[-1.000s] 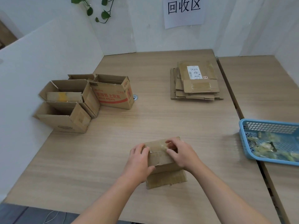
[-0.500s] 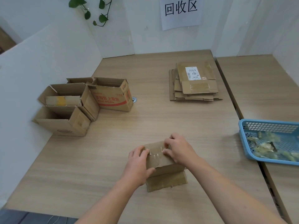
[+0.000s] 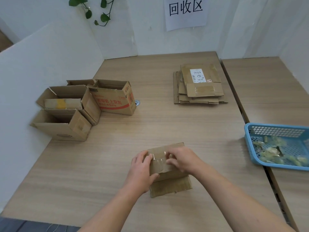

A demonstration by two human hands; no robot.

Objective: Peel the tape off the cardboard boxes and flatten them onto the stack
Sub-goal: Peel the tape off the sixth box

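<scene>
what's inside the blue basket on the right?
Crumpled, yellowish-clear tape scraps lie piled on the floor of the blue basket. Its right end runs out of frame, so anything there, or under the scraps, can't be seen.

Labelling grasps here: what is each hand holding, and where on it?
Left hand grips the small brown cardboard box by its left side; right hand pinches the clear tape strip at its right end.
</scene>
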